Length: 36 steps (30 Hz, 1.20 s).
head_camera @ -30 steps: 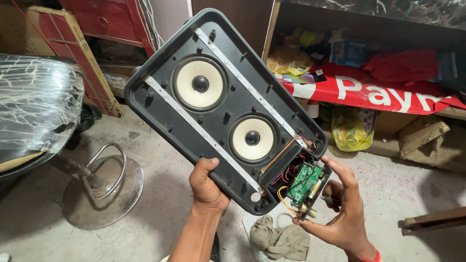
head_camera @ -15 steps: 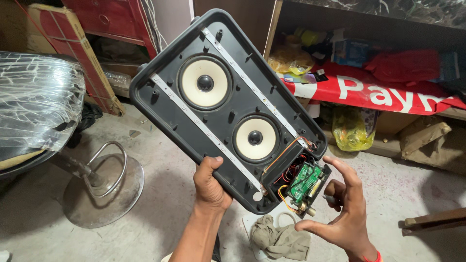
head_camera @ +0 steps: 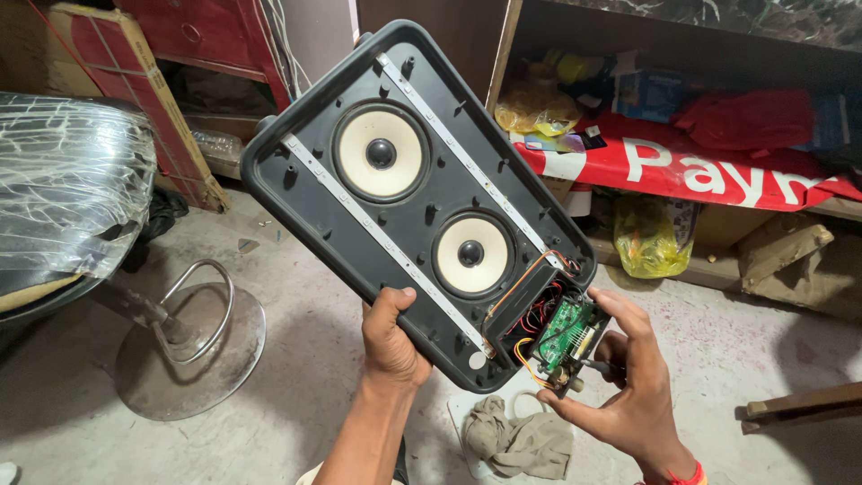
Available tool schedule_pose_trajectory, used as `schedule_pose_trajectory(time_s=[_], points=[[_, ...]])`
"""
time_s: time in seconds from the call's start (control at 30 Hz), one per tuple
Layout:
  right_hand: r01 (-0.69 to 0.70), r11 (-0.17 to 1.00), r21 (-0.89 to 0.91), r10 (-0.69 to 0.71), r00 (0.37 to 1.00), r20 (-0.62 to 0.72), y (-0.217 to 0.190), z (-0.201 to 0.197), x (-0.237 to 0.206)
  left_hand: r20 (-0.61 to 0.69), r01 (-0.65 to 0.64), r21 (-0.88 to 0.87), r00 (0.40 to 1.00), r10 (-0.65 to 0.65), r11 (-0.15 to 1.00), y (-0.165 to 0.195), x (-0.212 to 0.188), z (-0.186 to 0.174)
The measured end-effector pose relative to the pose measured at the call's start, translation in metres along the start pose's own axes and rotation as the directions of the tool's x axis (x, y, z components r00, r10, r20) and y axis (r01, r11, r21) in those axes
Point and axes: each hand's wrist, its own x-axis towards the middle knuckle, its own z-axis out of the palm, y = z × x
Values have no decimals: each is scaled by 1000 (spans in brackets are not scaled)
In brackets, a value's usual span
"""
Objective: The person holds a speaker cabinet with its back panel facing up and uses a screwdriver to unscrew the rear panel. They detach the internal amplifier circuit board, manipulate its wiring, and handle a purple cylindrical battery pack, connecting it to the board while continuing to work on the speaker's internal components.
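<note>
Since the earlier frames the speaker cabinet [head_camera: 395, 207] has been raised a little and its upper end now sits higher and closer to the camera, while both hands have kept their places at its lower end. The left hand [head_camera: 391, 341] is closed on the cabinet's lower long edge, thumb lying on the front face and the fingers hidden behind. The right hand [head_camera: 628, 386] is half open, its fingers curled loosely around the green circuit board [head_camera: 567, 330], which hangs out of the open corner compartment on red, orange and black wires [head_camera: 530, 310]. The dark cabinet is held tilted in the air over the floor [head_camera: 296, 395], its open front showing two round cream-coned drivers [head_camera: 381, 153] between two pale diagonal strips. Below the hands a crumpled grey-brown rag [head_camera: 516, 440] lies on the concrete floor. To the left stands a chair [head_camera: 63, 198] wrapped in clear plastic on a round metal base; to the right, low shelves [head_camera: 718, 171] hold bags, boxes and a red banner.
</note>
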Motion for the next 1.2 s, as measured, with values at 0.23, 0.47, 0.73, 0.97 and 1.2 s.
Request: schedule_pose_trajectory(time_s=[0.23, 0.47, 0.73, 0.97, 1.2], points=[[-32, 995, 99, 31, 999, 5, 8, -1, -5, -29, 18, -14, 999, -18, 1000, -2, 0, -2], [-17, 992, 127, 18, 1000, -10, 11, 1, -6, -71, 91, -83, 993, -97, 992, -1, 4, -5], [-39, 993, 114, 39, 999, 1, 8, 1, -5, -100, 102, -54, 989, -107, 993, 1, 4, -2], [-55, 993, 109, 54, 998, 6, 8, 2, -4, -79, 96, -65, 992, -101, 993, 2, 4, -2], [-28, 995, 91, 29, 1000, -7, 9, 2, -5, -89, 102, -78, 990, -108, 992, 2, 4, -2]])
